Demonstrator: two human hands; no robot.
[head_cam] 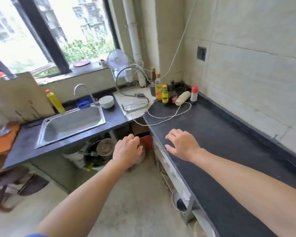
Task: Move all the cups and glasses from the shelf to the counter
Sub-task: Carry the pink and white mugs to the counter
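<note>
No cup or glass shows on the dark counter (225,151), and no shelf with cups is in view. My right hand (183,145) hovers palm down over the counter's near edge, fingers spread and relaxed, holding nothing. My left hand (127,150) reaches forward in the gap between the two counters, above the floor, fingers loosely bent and empty. A white bowl (106,101) stands beside the sink (72,124).
Bottles (159,89), a roll of twine (182,98) and a white cord (169,115) crowd the counter's far corner. A wire dish rack (132,93) and small fan (117,59) stand behind. Under the sink sits a basin of pots (99,151). A cutting board (20,96) leans left.
</note>
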